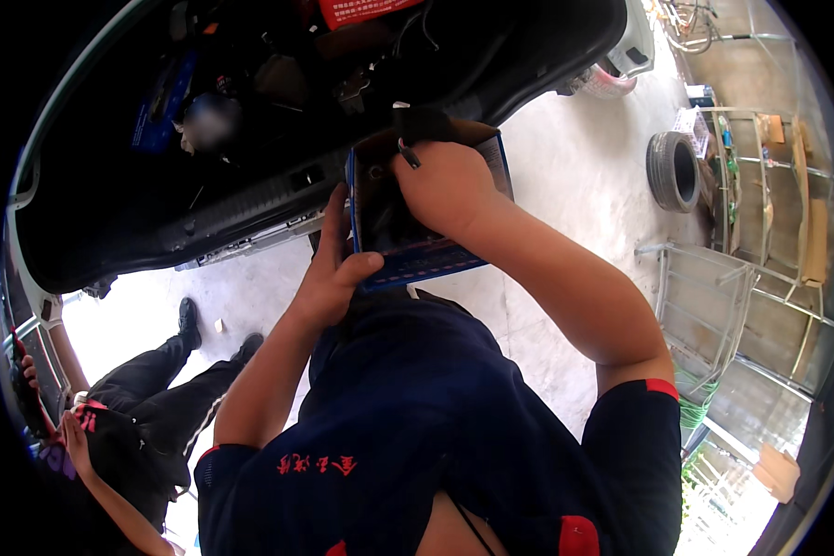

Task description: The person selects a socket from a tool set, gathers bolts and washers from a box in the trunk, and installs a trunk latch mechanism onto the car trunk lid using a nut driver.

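An open blue cardboard box [435, 264] is held in front of me, close to the edge of a car's boot. My left hand [329, 278] grips its left side, thumb on the near edge and fingers along the outer wall. Over the box's opening, my right hand [449, 185] is closed, with a small dark piece [410, 157] like a cable end poking out by the thumb. The rest of what it grips is hidden. Shadow makes the contents of the box hard to make out.
The boot's black sill [250, 206] runs across beyond the box. Inside the boot lie a red package [366, 9] and a blue package [165, 102]. A tyre [674, 171] and a metal-framed cart [709, 296] stand at right. Another person [144, 408] is at lower left.
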`<state>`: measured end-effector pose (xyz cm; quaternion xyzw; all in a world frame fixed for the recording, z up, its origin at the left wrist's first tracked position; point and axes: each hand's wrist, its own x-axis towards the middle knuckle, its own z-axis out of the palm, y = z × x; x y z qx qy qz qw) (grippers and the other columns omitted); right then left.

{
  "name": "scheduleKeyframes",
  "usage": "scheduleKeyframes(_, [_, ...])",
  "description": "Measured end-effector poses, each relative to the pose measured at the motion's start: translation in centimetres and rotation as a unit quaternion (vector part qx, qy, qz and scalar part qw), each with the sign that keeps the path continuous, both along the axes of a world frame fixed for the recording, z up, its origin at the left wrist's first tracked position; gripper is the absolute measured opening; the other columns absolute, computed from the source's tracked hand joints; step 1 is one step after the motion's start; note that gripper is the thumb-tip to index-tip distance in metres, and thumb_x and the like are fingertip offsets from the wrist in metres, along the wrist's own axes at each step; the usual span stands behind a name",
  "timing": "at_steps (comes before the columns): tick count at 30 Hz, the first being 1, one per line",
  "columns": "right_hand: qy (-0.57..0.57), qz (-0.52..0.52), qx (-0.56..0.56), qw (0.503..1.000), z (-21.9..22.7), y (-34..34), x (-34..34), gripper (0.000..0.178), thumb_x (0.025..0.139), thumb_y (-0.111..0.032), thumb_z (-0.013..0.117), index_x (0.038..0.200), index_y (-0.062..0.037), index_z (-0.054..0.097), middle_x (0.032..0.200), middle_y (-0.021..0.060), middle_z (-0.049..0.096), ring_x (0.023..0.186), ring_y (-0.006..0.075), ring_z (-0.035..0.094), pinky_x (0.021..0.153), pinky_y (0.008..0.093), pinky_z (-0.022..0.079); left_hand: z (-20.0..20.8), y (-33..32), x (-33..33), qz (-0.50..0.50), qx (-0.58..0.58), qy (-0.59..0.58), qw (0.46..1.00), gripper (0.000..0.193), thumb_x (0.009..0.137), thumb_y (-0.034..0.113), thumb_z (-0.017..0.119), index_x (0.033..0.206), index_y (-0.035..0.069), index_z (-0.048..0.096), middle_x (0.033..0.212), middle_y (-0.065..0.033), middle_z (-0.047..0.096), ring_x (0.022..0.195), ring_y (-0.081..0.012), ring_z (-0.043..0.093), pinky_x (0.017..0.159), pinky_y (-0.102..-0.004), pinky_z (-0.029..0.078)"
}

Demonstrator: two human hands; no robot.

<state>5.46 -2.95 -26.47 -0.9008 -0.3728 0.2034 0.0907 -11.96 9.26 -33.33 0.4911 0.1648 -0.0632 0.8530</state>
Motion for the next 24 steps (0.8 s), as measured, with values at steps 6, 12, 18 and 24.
scheduleKeyframes(6, [-0.032, 0.018, 0.001, 0.999, -0.4, -0.1, -0.2, 0.019, 0.091, -0.010, 0.059, 0.096, -0.0072, 0.077, 0.098, 0.0171, 0.074, 0.089, 0.0360, 0.074, 0.079, 0.0459, 0.060, 0.2, -0.7, 0.2, 0.021, 0.004, -0.012, 1.000, 0.116, 0.083, 0.023, 0.073, 0.169, 0.011, -0.003, 0.166, -0.0248, 0.025, 0.146, -0.0360, 0.042, 0.118, -0.0437, 0.038])
scheduleKeyframes(12, [-0.035, 0.120, 0.053, 0.991, 0.9, -2.0, -0.6, 0.016, 0.086, -0.009, 0.064, 0.097, -0.0069, 0.076, 0.114, 0.0198, 0.071, 0.100, 0.0349, 0.073, 0.085, 0.0456, 0.059, 0.6, 0.0, 0.2, 0.023, 0.016, 0.003, 1.000, 0.116, 0.083, 0.022, 0.073, 0.168, 0.010, -0.005, 0.164, -0.0247, 0.028, 0.142, -0.0357, 0.045, 0.116, -0.0442, 0.040])
scheduleKeyframes(18, [-0.042, 0.059, 0.010, 0.997, 0.7, -0.4, 0.0, 0.016, 0.092, -0.015, 0.062, 0.095, -0.0071, 0.075, 0.096, 0.0209, 0.073, 0.095, 0.0339, 0.073, 0.081, 0.0468, 0.058, 0.5, -0.4, 0.5, 0.004, 0.042, -0.004, 0.999, 0.117, 0.082, 0.024, 0.073, 0.169, 0.011, -0.005, 0.161, -0.0254, 0.029, 0.138, -0.0369, 0.049, 0.115, -0.0451, 0.042])
scheduleKeyframes(24, [0.047, -0.146, 0.096, 0.983, -0.6, 0.4, -0.4, 0.027, 0.095, -0.024, 0.056, 0.091, -0.0055, 0.075, 0.083, 0.0221, 0.072, 0.088, 0.0391, 0.072, 0.081, 0.0474, 0.057, 0.1, -1.5, 0.8, 0.026, 0.036, -0.029, 0.999, 0.117, 0.082, 0.025, 0.073, 0.169, 0.012, -0.004, 0.162, -0.0255, 0.028, 0.138, -0.0362, 0.049, 0.114, -0.0446, 0.043])
